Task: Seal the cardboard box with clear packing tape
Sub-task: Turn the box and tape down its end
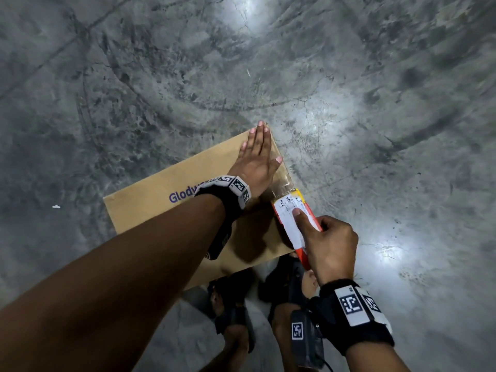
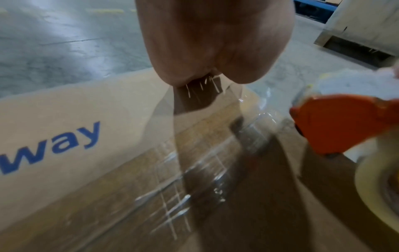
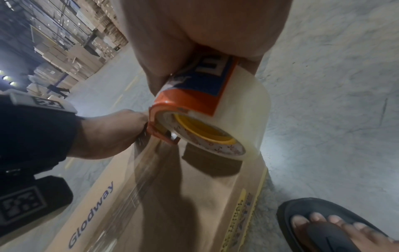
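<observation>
A flat brown cardboard box [image 1: 166, 194] printed "Glodway" lies on the concrete floor. My left hand [image 1: 256, 154] presses flat on its far right corner, fingers straight, over a strip of clear tape [image 1: 281, 183]. My right hand [image 1: 322, 237] grips an orange tape dispenser [image 1: 295, 218] holding a clear tape roll [image 3: 215, 122], set on the box's right edge just behind the left hand. In the left wrist view the shiny clear tape [image 2: 205, 153] runs along the box top [image 2: 64, 119] toward the dispenser [image 2: 336, 122]. The right wrist view shows the box [image 3: 205, 196] under the roll.
Bare grey concrete floor [image 1: 268, 63] surrounds the box. My feet in black sandals [image 1: 233, 304] stand at the box's near edge; one sandal [image 3: 334, 226] is beside the box. Stacked cartons on warehouse racks [image 3: 64, 42] are far off. A grey pallet-like block [image 2: 356, 34] sits beyond.
</observation>
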{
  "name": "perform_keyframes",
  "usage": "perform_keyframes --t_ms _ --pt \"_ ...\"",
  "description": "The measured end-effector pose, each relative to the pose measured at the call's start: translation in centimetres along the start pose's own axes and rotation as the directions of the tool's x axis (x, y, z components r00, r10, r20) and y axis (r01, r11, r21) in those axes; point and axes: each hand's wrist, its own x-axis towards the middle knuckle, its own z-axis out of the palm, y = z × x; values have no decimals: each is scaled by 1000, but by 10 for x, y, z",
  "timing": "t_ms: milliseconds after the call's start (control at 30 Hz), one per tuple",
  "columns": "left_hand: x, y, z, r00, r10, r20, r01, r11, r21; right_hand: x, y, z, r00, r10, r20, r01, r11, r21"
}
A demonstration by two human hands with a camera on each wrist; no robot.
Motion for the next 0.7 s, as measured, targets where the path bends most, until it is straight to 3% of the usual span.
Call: perform_keyframes --t_ms 333,700 --pt "4 0 1 999 -21 45 17 996 89 -39 75 -33 999 39 1 -39 999 -27" --pt "4 -3 -2 998 5 60 -12 994 110 -54 96 -32 997 73 10 -74 996 48"
